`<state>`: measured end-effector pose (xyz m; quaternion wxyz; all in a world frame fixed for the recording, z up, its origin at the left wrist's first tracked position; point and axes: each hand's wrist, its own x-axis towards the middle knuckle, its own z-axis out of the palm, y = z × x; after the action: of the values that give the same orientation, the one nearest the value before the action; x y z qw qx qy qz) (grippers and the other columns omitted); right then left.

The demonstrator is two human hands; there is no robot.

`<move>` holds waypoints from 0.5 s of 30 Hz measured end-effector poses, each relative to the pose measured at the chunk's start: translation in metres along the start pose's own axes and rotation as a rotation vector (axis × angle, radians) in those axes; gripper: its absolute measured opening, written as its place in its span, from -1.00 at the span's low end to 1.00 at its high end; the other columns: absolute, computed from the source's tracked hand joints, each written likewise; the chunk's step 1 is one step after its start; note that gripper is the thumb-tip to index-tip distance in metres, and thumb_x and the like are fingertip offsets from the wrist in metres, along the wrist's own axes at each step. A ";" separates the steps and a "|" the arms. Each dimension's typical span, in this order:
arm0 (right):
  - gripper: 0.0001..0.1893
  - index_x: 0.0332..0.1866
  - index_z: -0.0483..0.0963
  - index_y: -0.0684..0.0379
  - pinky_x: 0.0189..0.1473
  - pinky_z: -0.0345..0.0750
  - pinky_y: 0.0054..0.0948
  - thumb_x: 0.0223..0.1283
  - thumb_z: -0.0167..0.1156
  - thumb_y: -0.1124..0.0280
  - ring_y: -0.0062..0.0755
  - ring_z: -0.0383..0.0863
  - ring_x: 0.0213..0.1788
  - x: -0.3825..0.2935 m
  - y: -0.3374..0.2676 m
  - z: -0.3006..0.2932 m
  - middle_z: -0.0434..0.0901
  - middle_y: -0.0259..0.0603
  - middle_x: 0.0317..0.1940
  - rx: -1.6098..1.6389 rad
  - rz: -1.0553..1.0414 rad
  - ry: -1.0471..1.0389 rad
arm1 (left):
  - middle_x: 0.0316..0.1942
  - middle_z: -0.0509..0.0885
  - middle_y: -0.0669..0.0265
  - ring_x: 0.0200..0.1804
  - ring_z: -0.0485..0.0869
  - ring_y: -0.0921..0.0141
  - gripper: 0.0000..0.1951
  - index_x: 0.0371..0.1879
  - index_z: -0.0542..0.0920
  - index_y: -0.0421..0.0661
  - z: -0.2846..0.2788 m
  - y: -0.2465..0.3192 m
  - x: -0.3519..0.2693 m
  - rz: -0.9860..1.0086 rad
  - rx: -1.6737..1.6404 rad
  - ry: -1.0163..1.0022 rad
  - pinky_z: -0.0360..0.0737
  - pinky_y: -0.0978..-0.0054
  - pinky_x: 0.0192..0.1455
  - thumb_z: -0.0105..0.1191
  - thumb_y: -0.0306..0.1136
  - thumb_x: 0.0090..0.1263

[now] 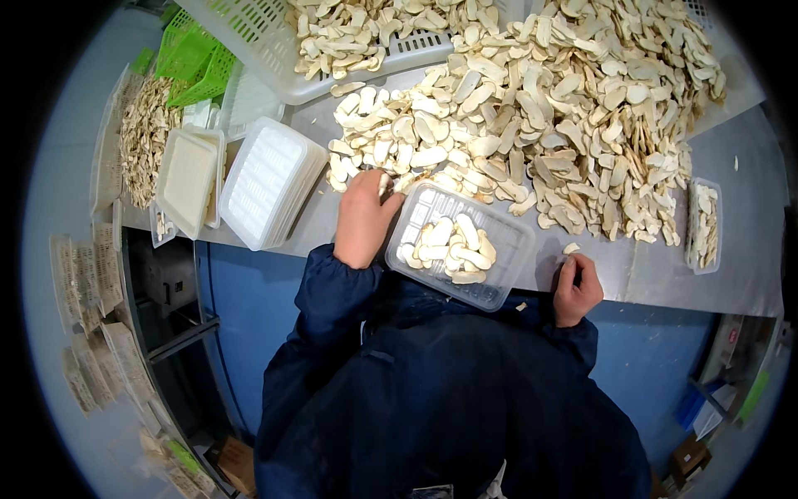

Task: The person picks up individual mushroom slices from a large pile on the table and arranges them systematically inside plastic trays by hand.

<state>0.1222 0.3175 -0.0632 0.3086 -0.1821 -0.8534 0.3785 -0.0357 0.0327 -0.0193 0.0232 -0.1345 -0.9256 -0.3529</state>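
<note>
A clear plastic tray [511, 249] sits tilted at the table's front edge, against my body. Several pale slices [449, 246], which look like dried mushroom, lie inside it. My left hand [365, 218] is just left of the tray, at the front of a large heap of the same slices [499, 125]. Its thumb and fingers pinch a slice [383, 184]. To the right of the tray, my right hand [578, 290] is curled, with a small pale piece [570, 248] at the tips of its thumb and forefinger.
Stacked white plastic trays [268, 181] and a cream-coloured tray [187, 174] stand on the left. Behind are a white perforated crate [299, 90] with slices and green baskets [193, 56]. A narrow filled container [703, 227] is far right on the metal table [648, 274].
</note>
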 end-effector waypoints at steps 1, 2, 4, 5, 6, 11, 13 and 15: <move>-0.96 -0.35 0.54 0.29 -0.49 0.42 -0.54 0.10 0.20 0.57 -0.44 0.47 -0.63 -0.002 0.003 0.000 0.51 -0.19 -0.64 0.002 0.003 -0.004 | -0.45 0.55 0.02 -0.30 0.53 0.00 -0.82 -0.38 0.50 -0.27 0.001 0.002 0.000 -0.008 0.088 -0.018 0.47 0.19 -0.21 0.18 -0.45 0.12; -0.96 -0.35 0.54 0.29 -0.50 0.42 -0.54 0.10 0.20 0.57 -0.44 0.47 -0.63 -0.002 0.005 0.001 0.51 -0.19 -0.64 0.005 0.006 -0.008 | -0.45 0.55 0.01 -0.32 0.52 -0.02 -0.81 -0.39 0.50 -0.27 -0.001 0.001 0.000 -0.032 0.049 -0.038 0.47 0.20 -0.23 0.18 -0.44 0.13; -0.96 -0.34 0.54 0.29 -0.50 0.41 -0.54 0.11 0.19 0.57 -0.45 0.47 -0.63 -0.002 0.005 0.000 0.51 -0.19 -0.64 -0.002 -0.001 -0.007 | -0.47 0.56 0.04 -0.37 0.53 0.03 -0.82 -0.39 0.51 -0.26 -0.007 -0.005 0.000 -0.121 -0.045 -0.061 0.47 0.26 -0.29 0.16 -0.40 0.16; -0.96 -0.34 0.54 0.29 -0.50 0.41 -0.54 0.12 0.19 0.57 -0.46 0.47 -0.63 -0.002 0.004 0.000 0.51 -0.19 -0.64 -0.007 -0.008 -0.008 | -0.50 0.56 0.10 -0.41 0.54 0.10 -0.82 -0.38 0.52 -0.25 -0.015 -0.009 -0.001 -0.191 -0.099 -0.055 0.47 0.31 -0.33 0.14 -0.39 0.18; -0.96 -0.34 0.54 0.29 -0.50 0.41 -0.54 0.12 0.19 0.57 -0.46 0.47 -0.63 -0.001 0.004 0.001 0.51 -0.19 -0.64 -0.006 -0.005 -0.006 | -0.50 0.53 0.28 -0.47 0.51 0.32 -0.80 -0.27 0.55 -0.20 -0.025 -0.011 -0.002 -0.325 -0.332 -0.065 0.44 0.44 -0.39 0.11 -0.37 0.19; -0.96 -0.32 0.54 0.30 -0.51 0.39 -0.57 0.14 0.18 0.57 -0.51 0.45 -0.62 -0.001 0.001 0.001 0.49 -0.22 -0.64 0.028 0.012 -0.022 | -0.37 0.44 0.36 -0.47 0.40 0.58 -0.59 0.10 0.33 -0.26 -0.052 -0.023 -0.027 -0.438 -1.350 0.132 0.31 0.67 -0.47 -0.03 -0.54 0.23; -0.96 -0.32 0.53 0.31 -0.51 0.38 -0.58 0.15 0.17 0.57 -0.54 0.44 -0.63 0.000 0.001 0.001 0.48 -0.23 -0.65 0.022 -0.013 -0.012 | -0.40 0.45 0.40 -0.47 0.41 0.58 -0.66 0.01 0.39 -0.24 -0.050 -0.027 -0.031 -0.479 -1.111 0.154 0.33 0.67 -0.45 0.03 -0.55 0.24; -0.95 -0.32 0.53 0.32 -0.51 0.38 -0.58 0.14 0.18 0.58 -0.54 0.43 -0.63 0.000 0.003 0.001 0.48 -0.22 -0.65 0.023 -0.011 -0.015 | -0.46 0.52 0.34 -0.43 0.52 0.44 -0.75 -0.18 0.49 -0.22 -0.038 -0.025 -0.031 -0.407 -0.441 0.156 0.45 0.57 -0.37 0.19 -0.45 0.19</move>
<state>0.1217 0.3187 -0.0662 0.3061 -0.1710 -0.8525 0.3878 -0.0146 -0.0172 -0.0113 -0.0064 0.0793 -0.8301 -0.5519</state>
